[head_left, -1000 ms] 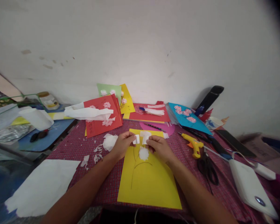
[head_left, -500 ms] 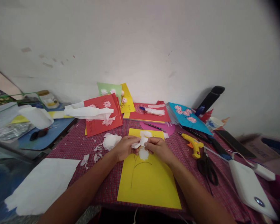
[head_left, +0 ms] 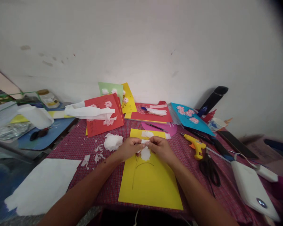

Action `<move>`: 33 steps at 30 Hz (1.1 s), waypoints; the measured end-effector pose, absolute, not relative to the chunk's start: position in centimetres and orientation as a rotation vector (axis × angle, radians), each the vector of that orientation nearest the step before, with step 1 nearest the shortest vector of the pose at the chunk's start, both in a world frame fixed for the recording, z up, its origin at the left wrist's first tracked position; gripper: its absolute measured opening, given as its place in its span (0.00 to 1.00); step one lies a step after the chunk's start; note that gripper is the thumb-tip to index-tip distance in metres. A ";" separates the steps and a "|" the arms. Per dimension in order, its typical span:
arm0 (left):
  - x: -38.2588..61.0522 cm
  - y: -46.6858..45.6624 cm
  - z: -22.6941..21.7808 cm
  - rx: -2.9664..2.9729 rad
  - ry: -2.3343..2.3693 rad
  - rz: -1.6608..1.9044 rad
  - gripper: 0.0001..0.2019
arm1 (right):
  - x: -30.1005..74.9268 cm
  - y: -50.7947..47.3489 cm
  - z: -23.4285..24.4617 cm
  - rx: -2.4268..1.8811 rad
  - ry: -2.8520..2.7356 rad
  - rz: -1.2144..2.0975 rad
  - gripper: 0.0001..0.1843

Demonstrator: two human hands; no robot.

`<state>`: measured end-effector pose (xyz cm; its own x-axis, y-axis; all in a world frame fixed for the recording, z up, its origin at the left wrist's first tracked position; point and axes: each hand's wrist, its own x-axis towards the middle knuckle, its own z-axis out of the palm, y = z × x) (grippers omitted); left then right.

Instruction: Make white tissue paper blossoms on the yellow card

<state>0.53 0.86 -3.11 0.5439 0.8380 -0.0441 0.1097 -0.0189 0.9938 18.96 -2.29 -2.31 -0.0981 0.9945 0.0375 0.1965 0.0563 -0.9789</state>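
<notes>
My left hand [head_left: 128,148] and my right hand [head_left: 159,147] meet over the far end of a yellow card sheet [head_left: 149,182] on the checked red cloth. Both pinch one small white piece of tissue paper [head_left: 144,142] between their fingertips, folded tight. Just below the fingers a white tissue flower [head_left: 145,154] sits on the sheet above thin drawn stem lines. Another white tissue piece [head_left: 147,134] lies at the sheet's far edge. A crumpled tissue wad [head_left: 112,142] rests left of my left hand.
A yellow glue gun [head_left: 195,145] and black scissors [head_left: 209,171] lie to the right, with a white box [head_left: 252,188] nearer the edge. Decorated red, green, yellow and blue cards [head_left: 103,114] are stacked by the wall. A white sheet [head_left: 41,185] lies at the left.
My hands have come together; the tissue piece, held spread between them a second ago, is now folded small and pinched by both hands, slightly lower over the sheet.
</notes>
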 end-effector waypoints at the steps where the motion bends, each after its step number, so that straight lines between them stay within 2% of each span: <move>1: 0.6 0.9 -3.1 1.505 0.852 0.701 0.16 | 19.0 -2.3 -2.3 -1.285 -1.451 1.133 0.17; 8: 0.6 1.0 -3.4 1.474 0.870 0.737 0.14 | 18.9 -2.2 -2.2 -1.330 -1.500 1.051 0.15; 14: 0.6 1.1 -3.4 1.466 0.918 0.722 0.13 | 18.7 -2.4 -2.3 -1.262 -1.475 1.106 0.14; 25: 0.5 1.1 -3.3 1.440 0.926 0.666 0.11 | 18.9 -2.2 -2.2 -1.356 -1.408 1.038 0.14; 33: 0.4 1.1 -3.5 1.505 0.963 0.658 0.13 | 19.1 -2.1 -2.0 -1.364 -1.354 1.040 0.17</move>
<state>0.43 1.05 -3.51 0.5017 0.8573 -0.1156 0.2042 0.0125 0.9788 19.10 -2.13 -1.96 0.0373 0.9986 0.0378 0.2211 0.0286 -0.9748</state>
